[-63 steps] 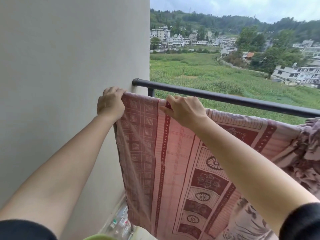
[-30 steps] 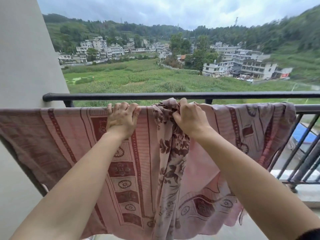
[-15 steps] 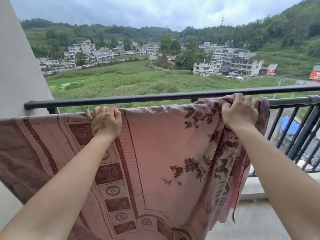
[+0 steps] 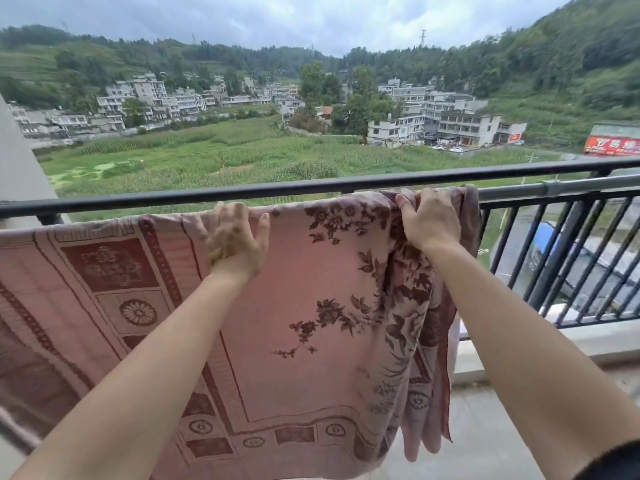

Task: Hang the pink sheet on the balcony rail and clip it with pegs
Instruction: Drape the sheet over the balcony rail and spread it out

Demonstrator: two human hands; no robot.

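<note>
A: Balcony over fields and houses. Where's the pink sheet (image 4: pixel 311 306)?
B: Draped over the grey bar (image 4: pixel 561 185) just under the black top rail (image 4: pixel 207 195), filling 9 through 6 o'clock. Your left hand (image 4: pixel 235 237), blurred, lies flat with fingers spread on its top edge at 9. Your right hand (image 4: pixel 429 220) is clamped on the bunched end at 3.
A: Step?
B: Spreading, I'd say. Next: draw that bunch further toward 3, flatten it, then get pegs. None in view.

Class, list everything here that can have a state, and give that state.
Pink patterned fabric sheet: draped, no pegs visible, bunched at right end.
Left hand: flat on sheet's top edge, blurred.
Right hand: fingers grip bunched top edge.
Black metal balcony rail: just behind sheet's top edge.
</note>
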